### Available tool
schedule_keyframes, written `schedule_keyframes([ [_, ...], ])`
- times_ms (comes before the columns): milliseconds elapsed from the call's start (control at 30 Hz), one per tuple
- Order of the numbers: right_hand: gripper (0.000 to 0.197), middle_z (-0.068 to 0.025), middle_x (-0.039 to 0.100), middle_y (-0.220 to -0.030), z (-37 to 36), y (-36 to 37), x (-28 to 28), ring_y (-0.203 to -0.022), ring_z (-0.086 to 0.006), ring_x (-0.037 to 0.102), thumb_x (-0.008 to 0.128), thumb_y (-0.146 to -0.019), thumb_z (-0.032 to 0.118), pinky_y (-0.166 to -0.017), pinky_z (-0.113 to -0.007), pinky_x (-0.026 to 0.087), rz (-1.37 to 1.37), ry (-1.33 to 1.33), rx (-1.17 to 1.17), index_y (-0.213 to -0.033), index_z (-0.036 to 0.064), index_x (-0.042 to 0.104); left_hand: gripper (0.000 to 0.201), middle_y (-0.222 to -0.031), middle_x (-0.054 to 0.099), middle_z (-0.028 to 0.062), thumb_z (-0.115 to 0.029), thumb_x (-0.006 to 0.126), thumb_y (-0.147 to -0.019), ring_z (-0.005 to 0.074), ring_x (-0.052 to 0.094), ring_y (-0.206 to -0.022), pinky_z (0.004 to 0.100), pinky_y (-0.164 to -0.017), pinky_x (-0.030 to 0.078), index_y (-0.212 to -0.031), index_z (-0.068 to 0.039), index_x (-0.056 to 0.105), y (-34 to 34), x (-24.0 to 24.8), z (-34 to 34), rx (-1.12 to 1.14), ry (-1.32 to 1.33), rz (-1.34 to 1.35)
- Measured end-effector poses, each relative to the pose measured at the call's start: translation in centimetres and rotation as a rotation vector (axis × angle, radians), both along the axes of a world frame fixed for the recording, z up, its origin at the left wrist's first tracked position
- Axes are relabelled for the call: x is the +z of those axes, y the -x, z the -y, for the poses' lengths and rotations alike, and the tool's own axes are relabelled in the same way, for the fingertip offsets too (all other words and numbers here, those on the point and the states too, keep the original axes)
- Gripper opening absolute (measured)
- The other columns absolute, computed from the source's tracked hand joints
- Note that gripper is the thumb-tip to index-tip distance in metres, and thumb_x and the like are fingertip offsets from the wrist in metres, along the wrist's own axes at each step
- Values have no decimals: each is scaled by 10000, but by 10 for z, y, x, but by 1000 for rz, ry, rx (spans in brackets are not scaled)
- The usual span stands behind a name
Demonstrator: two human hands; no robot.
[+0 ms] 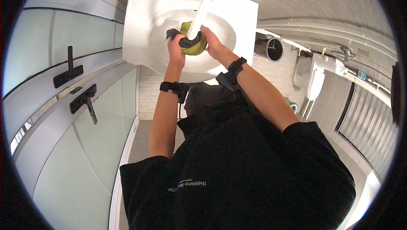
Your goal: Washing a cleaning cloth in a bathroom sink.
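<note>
A bunched-up cloth (pixel 194 49), yellow-green with a dark grey part, is held between my two hands over the white washbasin (pixel 193 71). My left hand (pixel 176 49) grips its dark left end, thumb lying on top. Against its right side is my right hand (pixel 214 43), its fingers curled around the yellow-green part and partly out of sight. The white tap (pixel 202 13) reaches out directly above the cloth and covers a bit of it. Whether water is running cannot be made out.
Right of the basin stands a dark round bin (pixel 273 50). Farther right, a white toilet (pixel 316 81) stands by wall pipes (pixel 313 27). Frosted sliding doors (pixel 89 145) with black handles (pixel 84 99) line the left side.
</note>
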State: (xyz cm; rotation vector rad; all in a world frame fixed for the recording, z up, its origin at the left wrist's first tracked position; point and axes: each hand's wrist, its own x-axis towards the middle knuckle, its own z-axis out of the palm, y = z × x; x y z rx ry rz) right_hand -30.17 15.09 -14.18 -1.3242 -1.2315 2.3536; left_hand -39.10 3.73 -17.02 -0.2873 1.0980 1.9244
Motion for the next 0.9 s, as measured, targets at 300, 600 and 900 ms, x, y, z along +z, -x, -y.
schedule_keyframes([
  [300,772,-116,392,-1354,7,-14,29,-1268,-302,369,356,-859,679,-1016,-546,313,-96,491,68,-1383,113,314,388,-1048,583,71,-129,606,-772,201,569,-984,311,-855,452,-1149,-35,596,-1,42,-4,-527,160,-458],
  [600,483,-103,576,-1099,-4,0,22,-1038,-244,535,535,-868,480,-877,-474,430,-32,232,8,-1144,85,560,410,-1259,413,162,-285,658,-814,284,395,-1138,373,-993,322,-1134,-39,585,-25,38,-5,-516,396,-981],
  [900,362,-122,572,-949,1,9,24,-858,-193,581,680,-804,185,-715,-340,495,96,98,-231,-1100,30,540,639,-1272,411,81,-348,590,-884,235,459,-1125,511,-846,489,-1361,-118,233,-22,24,19,-337,21,170],
])
